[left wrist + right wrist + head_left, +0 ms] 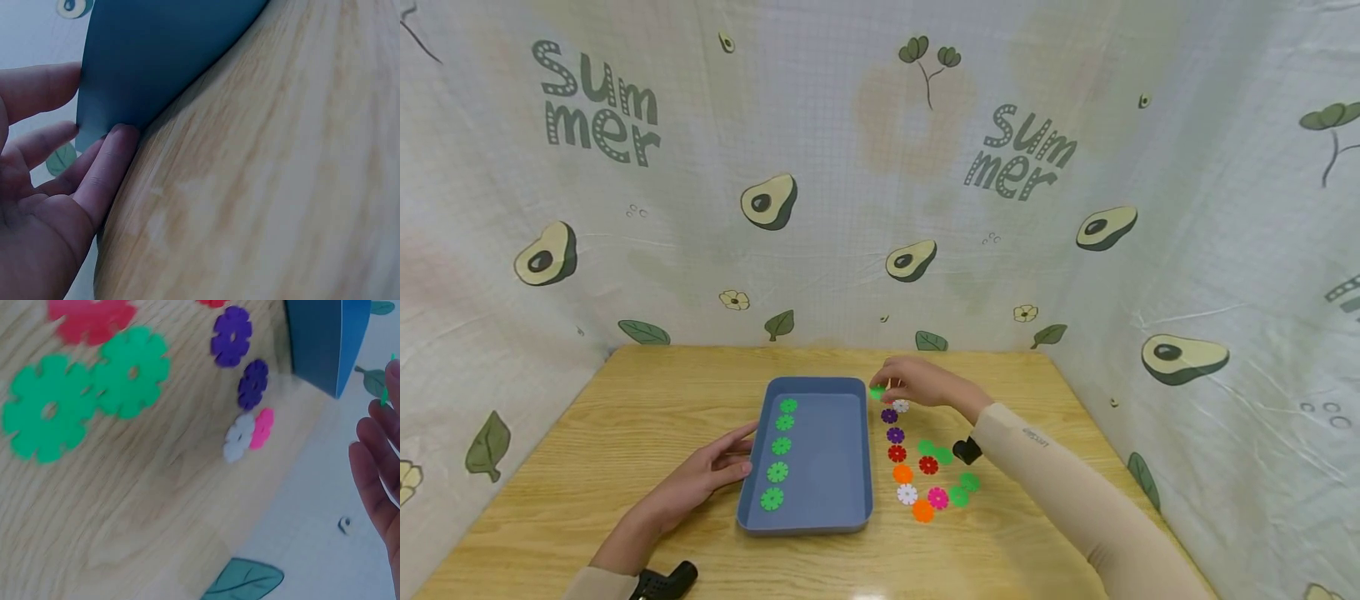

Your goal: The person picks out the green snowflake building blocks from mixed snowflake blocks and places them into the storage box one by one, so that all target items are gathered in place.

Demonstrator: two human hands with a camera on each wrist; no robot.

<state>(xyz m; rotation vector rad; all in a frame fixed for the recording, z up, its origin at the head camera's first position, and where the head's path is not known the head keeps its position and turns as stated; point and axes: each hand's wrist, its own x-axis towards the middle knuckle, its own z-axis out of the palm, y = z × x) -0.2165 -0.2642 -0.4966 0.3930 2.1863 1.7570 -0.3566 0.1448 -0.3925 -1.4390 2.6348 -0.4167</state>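
A grey-blue tray (832, 458) stands on the table, with several green flower-shaped discs (777, 472) in a column along its left side. My left hand (711, 467) rests against the tray's left wall; in the left wrist view its fingertips touch the tray's outer side (144, 56). Beyond the tray's far right corner, my right hand (921, 382) pinches a green flower-shaped disc (877, 392) between thumb and fingers. The right wrist view shows that disc (384, 395) edge-on. Just below this hand lie a white disc (901, 406) and a pink disc (262, 429), partly overlapping.
Right of the tray, loose discs lie on the wooden table (1000, 542): purple (895, 435), red (897, 453), orange (902, 474), white (907, 494), pink (937, 498) and several green ones (958, 497). A printed cloth (820, 275) hangs behind the table and at both sides.
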